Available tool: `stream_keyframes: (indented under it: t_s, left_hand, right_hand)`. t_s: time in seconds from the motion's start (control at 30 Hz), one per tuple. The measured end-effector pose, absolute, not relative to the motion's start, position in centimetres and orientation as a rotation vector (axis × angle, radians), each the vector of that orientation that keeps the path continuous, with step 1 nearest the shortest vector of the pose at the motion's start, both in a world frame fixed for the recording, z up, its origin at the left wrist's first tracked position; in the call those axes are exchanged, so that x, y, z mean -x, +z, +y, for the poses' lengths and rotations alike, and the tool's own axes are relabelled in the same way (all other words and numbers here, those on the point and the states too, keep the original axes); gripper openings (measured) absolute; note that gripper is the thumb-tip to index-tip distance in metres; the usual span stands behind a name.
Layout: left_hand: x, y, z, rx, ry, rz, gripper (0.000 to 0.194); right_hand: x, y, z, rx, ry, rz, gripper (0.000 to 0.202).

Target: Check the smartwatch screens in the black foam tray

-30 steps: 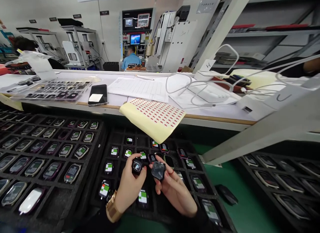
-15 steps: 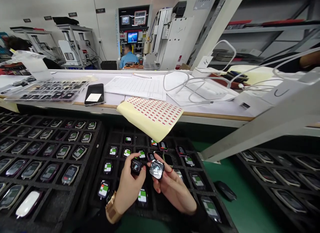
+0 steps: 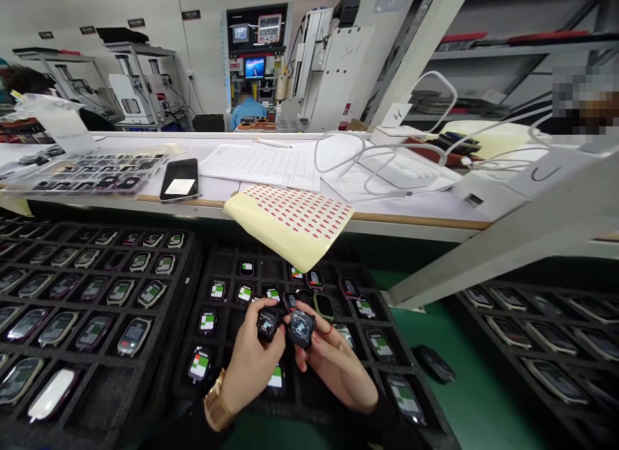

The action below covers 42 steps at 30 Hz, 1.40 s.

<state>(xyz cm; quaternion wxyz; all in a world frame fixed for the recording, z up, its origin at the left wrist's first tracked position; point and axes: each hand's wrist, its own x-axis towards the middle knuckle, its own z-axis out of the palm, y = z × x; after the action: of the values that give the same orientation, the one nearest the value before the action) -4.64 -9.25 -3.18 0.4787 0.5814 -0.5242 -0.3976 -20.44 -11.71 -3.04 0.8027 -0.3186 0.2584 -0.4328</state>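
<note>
My left hand (image 3: 252, 347) is closed around a dark smartwatch (image 3: 267, 323), thumb at its right edge and fingers over the top. Right beside it, my right hand (image 3: 338, 366) grips a second smartwatch (image 3: 301, 328), its dark face tilted up toward me with a pattern showing. The two watches are held side by side, close together. Beneath both hands lies a black compartment tray (image 3: 227, 334) with many watches in its slots, several with green, white and orange screens, such as one watch (image 3: 199, 363) near my left wrist. My hands hide some of the slots.
A second black tray (image 3: 111, 327) of watches lies left, another (image 3: 536, 347) right. A yellow-backed sticker sheet (image 3: 294, 221) hangs over the bench edge. A phone (image 3: 180, 180), papers (image 3: 264, 165) and white cables (image 3: 367, 153) lie on the bench. A slanted white post (image 3: 464, 263) stands right.
The watch in my right hand has tilted, so its face shows dark rather than bright with glare. The left watch has turned slightly more toward me. Both hands keep their hold.
</note>
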Motion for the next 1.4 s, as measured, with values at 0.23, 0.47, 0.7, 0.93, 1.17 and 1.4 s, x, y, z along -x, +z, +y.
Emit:
stream_keyframes:
  t_s: [0.23,0.47,0.7,0.93,1.17,1.4]
  left_hand:
    - [4.6,-3.1,-9.2,-1.422,-0.961,-1.266,0.033]
    - [4.6,-3.3,-9.2,-1.415,-0.966,-1.269,0.033]
    - [4.5,-3.4,-9.3,-1.426,-0.967,-1.276,0.034]
    - [4.5,-3.4,-9.3,-1.435,-0.951,-1.249,0.032]
    - [4.6,-3.3,-9.4,-1.424,-0.950,-1.250,0.033]
    - [4.5,-3.3,-9.2,-1.427,-0.925,-1.261,0.032]
  right_hand:
    - [20.7,-3.7,-11.8,0.705,-0.913,0.513,0.045]
    - [20.6,-3.8,-11.8,0.708,-0.922,0.550,0.049]
    - [20.7,-4.5,-12.0,0.745,-0.910,0.478,0.046]
    - [20.8,-5.3,-12.2,0.784,-0.916,0.434,0.045]
    - [20.9,-5.3,-12.3,0.796,-0.906,0.418,0.045]
    - [20.9,-4.9,-12.2,0.785,-0.920,0.450,0.045]
